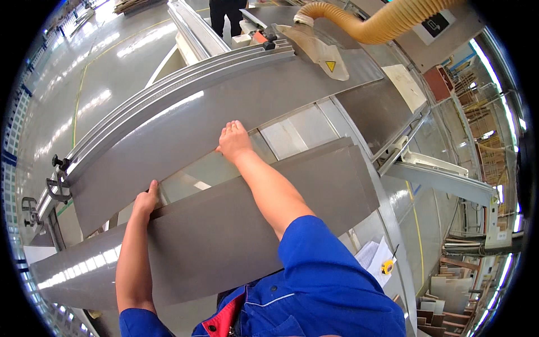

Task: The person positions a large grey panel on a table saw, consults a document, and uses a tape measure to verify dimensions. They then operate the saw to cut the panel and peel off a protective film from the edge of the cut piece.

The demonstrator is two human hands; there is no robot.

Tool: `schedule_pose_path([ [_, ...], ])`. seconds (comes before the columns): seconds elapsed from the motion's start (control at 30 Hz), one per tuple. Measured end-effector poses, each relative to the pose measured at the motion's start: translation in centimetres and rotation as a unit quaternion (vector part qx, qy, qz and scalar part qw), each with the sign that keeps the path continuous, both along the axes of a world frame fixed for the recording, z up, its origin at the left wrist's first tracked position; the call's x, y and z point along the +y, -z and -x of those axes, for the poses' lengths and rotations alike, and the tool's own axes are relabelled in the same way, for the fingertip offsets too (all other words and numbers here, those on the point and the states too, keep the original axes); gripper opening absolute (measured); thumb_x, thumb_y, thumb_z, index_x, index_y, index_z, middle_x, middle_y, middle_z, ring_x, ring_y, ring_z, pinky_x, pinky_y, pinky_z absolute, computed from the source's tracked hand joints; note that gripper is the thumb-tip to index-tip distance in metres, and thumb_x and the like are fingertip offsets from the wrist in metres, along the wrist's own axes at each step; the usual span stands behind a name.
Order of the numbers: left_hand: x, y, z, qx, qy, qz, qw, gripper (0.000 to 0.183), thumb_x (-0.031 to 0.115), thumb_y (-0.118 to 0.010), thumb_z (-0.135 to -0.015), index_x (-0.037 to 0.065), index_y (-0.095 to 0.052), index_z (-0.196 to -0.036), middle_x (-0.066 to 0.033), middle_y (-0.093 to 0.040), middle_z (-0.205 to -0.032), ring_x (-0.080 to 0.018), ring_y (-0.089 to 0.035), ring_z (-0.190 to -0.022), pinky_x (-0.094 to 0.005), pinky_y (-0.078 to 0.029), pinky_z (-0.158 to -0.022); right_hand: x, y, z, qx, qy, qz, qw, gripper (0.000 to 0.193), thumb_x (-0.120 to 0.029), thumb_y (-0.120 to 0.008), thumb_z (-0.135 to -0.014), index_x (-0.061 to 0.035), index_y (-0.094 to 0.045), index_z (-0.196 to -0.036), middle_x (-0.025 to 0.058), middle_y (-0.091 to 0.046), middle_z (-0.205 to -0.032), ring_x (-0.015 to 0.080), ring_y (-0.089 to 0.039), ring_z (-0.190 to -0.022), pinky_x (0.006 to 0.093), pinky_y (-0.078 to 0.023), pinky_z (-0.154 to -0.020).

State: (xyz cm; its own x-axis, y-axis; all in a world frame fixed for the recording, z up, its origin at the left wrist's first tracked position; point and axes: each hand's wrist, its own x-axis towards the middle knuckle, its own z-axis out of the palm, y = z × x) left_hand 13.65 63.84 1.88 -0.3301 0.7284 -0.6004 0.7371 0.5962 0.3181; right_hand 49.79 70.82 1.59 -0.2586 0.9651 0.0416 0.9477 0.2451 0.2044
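A long grey panel lies across the sliding table of a panel saw. At its near edge is my left hand, thumb up against the edge and the other fingers mostly hidden below; it looks closed on the panel. Farther right, my right hand rests on the same edge, its fingers together and laid over the top face. Nearer to me lies a second grey panel, with another sheet's edge showing at its right end. Both my forearms reach over it.
A whitish saw guard with a yellow hose hangs over the panel's far right end. An aluminium fence runs behind it. Papers and a yellow tape measure lie at right. A person stands beyond.
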Motion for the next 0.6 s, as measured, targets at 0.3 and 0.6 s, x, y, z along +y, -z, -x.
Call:
schedule_pose_path([
  [0.3, -0.5, 0.5, -0.2, -0.011, 0.011, -0.034, 0.999, 0.105, 0.08, -0.041, -0.098, -0.017, -0.057, -0.137, -0.0341, -0.054, -0.148, -0.0439, -0.048, -0.144, -0.0474, -0.037, -0.118, -0.1, -0.7, -0.1, -0.011, -0.016, -0.033, 0.999, 0.07, -0.06, -0.07, -0.09, 0.0001, -0.073, -0.125, 0.0163, -0.07, -0.132, 0.029, -0.059, -0.131, 0.043, -0.035, -0.118],
  [0.6, -0.6, 1.9, 0.3, -0.032, 0.007, -0.039, 0.999, 0.107, 0.08, -0.042, -0.097, -0.02, -0.058, -0.133, -0.0362, -0.054, -0.146, -0.0438, -0.049, -0.143, -0.0468, -0.037, -0.118, -0.3, 0.1, 0.6, -0.011, 0.02, -0.039, 0.999, 0.054, -0.051, -0.071, -0.092, -0.0087, -0.075, -0.126, 0.0148, -0.067, -0.139, 0.0298, -0.055, -0.137, 0.0427, -0.034, -0.119],
])
